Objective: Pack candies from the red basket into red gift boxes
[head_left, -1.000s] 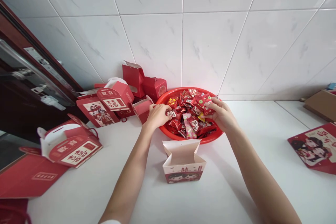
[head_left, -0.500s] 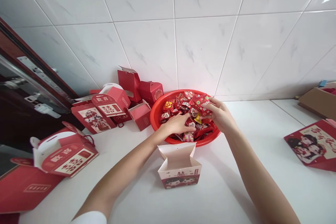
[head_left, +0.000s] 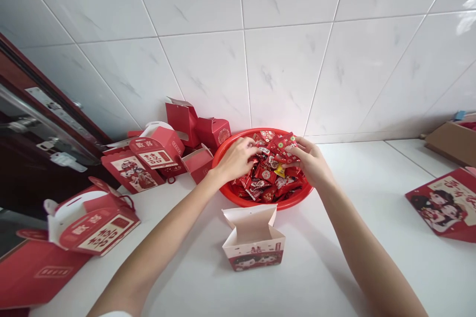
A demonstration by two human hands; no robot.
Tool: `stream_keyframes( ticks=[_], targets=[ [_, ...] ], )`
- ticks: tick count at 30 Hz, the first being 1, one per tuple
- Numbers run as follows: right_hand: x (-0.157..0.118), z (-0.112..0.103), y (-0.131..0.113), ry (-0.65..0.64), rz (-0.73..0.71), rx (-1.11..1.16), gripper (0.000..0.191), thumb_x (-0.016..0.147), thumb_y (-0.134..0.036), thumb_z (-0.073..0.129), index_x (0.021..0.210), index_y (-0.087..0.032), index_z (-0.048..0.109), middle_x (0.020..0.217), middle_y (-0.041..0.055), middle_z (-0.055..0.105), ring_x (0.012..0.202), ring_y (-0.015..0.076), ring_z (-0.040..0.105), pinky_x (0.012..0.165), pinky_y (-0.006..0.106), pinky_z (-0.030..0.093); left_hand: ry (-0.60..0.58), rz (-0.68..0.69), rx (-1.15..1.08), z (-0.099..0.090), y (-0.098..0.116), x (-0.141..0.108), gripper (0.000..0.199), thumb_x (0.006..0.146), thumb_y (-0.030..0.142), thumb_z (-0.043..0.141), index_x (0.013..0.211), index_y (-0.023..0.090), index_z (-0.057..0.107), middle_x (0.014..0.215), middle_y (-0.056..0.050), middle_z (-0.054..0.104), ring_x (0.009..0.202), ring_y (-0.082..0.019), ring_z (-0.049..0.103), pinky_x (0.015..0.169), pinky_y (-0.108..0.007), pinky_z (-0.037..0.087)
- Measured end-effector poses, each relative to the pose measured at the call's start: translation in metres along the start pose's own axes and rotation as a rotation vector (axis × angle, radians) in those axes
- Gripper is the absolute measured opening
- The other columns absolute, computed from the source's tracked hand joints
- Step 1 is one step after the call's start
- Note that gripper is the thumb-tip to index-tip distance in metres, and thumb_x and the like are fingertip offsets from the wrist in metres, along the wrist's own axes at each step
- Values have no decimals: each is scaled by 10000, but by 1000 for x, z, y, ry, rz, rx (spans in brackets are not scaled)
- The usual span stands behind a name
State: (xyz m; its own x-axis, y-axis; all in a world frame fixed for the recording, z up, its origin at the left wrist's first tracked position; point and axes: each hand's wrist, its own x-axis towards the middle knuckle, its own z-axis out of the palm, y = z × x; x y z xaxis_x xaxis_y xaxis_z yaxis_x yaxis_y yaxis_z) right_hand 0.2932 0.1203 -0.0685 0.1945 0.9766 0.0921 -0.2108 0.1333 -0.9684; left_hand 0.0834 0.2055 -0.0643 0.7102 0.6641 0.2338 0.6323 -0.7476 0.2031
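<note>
A red plastic basket [head_left: 303, 202] full of wrapped candies [head_left: 266, 176] stands near the wall. Inside its left part, my left hand [head_left: 238, 157] has its fingers curled down among the candies; what lies in its fingertips is hidden. Over the basket's right side, my right hand [head_left: 310, 161] is closed on a red candy packet [head_left: 283, 143] with a green-dotted pattern. Just below its grip lies a yellow candy [head_left: 279, 171]. In front of the basket an open-topped gift box [head_left: 256, 252] stands upright, with two cartoon figures on its front and a pale inside.
Several red gift boxes [head_left: 158, 151] crowd the counter left of the basket, and more [head_left: 98, 228] stand nearer at the left. At the right are another printed box [head_left: 444, 205] and a brown carton [head_left: 451, 141]. A tiled wall [head_left: 282, 79] rises behind; a door latch [head_left: 61, 156] is at far left.
My left hand has moved from the basket's middle up and left, and its fingers have curled. My right hand stays nearly in place with the red candy packet.
</note>
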Motion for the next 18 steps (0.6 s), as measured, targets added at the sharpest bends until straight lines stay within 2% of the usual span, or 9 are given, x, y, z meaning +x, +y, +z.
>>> stream_keyframes(
  ticks=[3, 4, 6, 9, 13, 18],
  targets=[
    [2, 0, 3, 29, 0, 32, 301, 638, -392, 840, 857, -248, 692, 855, 17, 739, 770, 265, 753, 604, 348, 605, -320, 147, -94, 13, 18, -3, 193, 855, 319, 737, 1027, 253, 794, 1087, -72, 734, 1034, -274, 687, 898, -331, 516],
    [2, 0, 5, 36, 2, 40, 308, 632, -392, 842, 860, -246, 694, 858, 15, 738, 761, 264, 753, 605, 351, 609, -404, 145, -90, 16, 23, -3, 249, 807, 388, 788, 1016, 254, 796, 1078, -74, 738, 987, -279, 696, 824, -320, 516],
    [3, 0, 9, 44, 9, 48, 323, 623, -389, 846, 870, -243, 696, 871, 15, 737, 762, 266, 754, 619, 362, 620, -485, 99, -49, 20, 27, -3, 344, 718, 438, 847, 1004, 253, 794, 1080, -81, 738, 931, -290, 700, 719, -309, 493],
    [5, 3, 17, 47, 22, 47, 313, 618, -382, 852, 849, -243, 691, 857, 13, 726, 773, 266, 752, 616, 354, 624, -501, 32, -50, 18, 21, -1, 273, 726, 326, 796, 992, 268, 793, 950, -53, 758, 852, -273, 703, 674, -300, 469],
    [6, 6, 24, 40, 45, 41, 300, 602, -365, 858, 808, -243, 677, 806, 8, 704, 750, 254, 742, 577, 336, 619, -398, -50, -164, 15, -2, 3, 316, 731, 157, 679, 1007, 253, 798, 794, -22, 757, 746, -233, 704, 674, -285, 469],
    [5, 7, 24, 39, 58, 33, 292, 614, -364, 835, 824, -236, 678, 822, 1, 703, 736, 232, 737, 572, 318, 616, -236, -113, -269, 16, -25, 3, 369, 791, 186, 636, 1135, 208, 768, 787, -29, 762, 750, -225, 716, 741, -289, 516]
  ],
)
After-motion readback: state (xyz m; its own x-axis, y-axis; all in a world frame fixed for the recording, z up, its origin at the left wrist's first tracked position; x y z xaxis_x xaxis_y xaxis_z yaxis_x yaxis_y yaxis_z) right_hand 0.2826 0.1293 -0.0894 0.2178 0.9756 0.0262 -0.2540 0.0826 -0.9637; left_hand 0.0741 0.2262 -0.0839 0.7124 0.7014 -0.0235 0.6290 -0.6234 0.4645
